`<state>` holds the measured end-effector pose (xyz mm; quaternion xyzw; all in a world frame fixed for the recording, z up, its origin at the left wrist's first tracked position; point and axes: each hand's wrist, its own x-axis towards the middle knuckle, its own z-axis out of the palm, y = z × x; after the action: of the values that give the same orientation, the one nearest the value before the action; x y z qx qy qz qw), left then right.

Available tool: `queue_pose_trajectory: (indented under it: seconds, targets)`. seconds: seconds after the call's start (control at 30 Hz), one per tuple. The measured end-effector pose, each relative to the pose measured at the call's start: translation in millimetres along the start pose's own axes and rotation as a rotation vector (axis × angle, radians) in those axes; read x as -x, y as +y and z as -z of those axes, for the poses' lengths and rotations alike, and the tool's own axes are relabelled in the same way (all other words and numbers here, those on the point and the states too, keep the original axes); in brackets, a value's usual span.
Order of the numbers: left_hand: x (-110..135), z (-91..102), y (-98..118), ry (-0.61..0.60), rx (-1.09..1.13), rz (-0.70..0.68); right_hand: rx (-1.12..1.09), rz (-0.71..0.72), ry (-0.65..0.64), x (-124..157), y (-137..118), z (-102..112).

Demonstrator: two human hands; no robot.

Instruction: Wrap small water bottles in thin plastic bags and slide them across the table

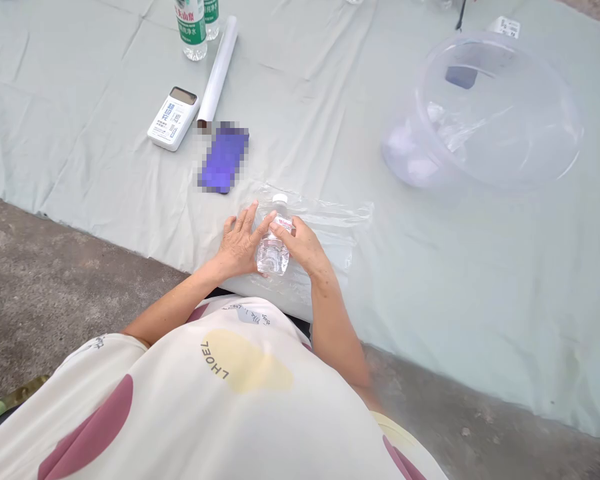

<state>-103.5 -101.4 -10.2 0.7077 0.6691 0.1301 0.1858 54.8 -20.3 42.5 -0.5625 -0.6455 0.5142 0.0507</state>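
Note:
A small clear water bottle (273, 248) with a white cap and a pink-and-white label lies on a sheet of clear plastic film (330, 227) spread on the pale green cloth (430, 280). My left hand (237, 243) rests against the bottle's left side, its fingers stretched out and the thumb on the bottle. My right hand (303, 245) grips the bottle from the right, with its fingertips pressed on the label.
A large clear plastic basin (490, 113) with crumpled film inside stands at the upper right. At the upper left lie a white device (173, 118), a roll of film (219, 70), a blurred purple object (223, 157) and two green-labelled bottles (192, 27). Bare concrete (55, 267) borders the cloth.

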Motion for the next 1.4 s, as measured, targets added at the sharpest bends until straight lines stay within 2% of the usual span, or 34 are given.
queue_pose_trajectory:
  seconds: [0.17,0.33,0.4,0.5,0.6,0.7,0.8,0.87,0.97,1.07,1.13,1.23,1.3,1.4]
  targets:
    - [10,-0.2,-12,-0.01,0.086,-0.059,0.163,-0.027,0.106,-6,-1,-12]
    - [37,24.8,-26,-0.029,0.16,-0.08,0.255,0.002,0.105,-2,-9,-17]
    - [49,32.8,-28,0.027,0.201,0.003,0.265,0.007,0.108,-1,-10,-18]
    - [62,36.1,-25,0.141,0.269,0.215,0.247,0.021,0.102,2,-9,-18]
    - [65,31.7,-13,0.148,0.369,0.291,0.195,0.034,0.1,6,-5,-14]
    - [64,24.3,1,0.186,0.432,0.199,0.153,0.044,0.129,11,2,-6]
    - [60,15.7,12,0.261,0.424,0.079,0.106,0.111,0.215,13,11,3]
    - [59,9.8,17,0.304,0.39,0.0,0.096,0.227,0.306,12,16,7]
    - [57,1.5,19,0.374,0.277,-0.101,0.145,0.523,0.386,7,15,5]
    - [57,-4.9,19,0.401,0.161,-0.166,0.284,0.815,0.251,-1,3,-5]
    - [59,-7.3,19,0.378,0.111,-0.184,0.398,0.908,0.092,-7,-6,-11]
    - [61,-7.4,19,0.337,0.068,-0.172,0.511,0.906,-0.045,-13,-14,-10]
    - [62,-6.2,19,0.309,0.062,-0.183,0.538,0.87,-0.046,-13,-12,-3]
    - [62,-6.3,21,0.275,0.076,-0.297,0.512,0.837,0.011,-8,3,12]
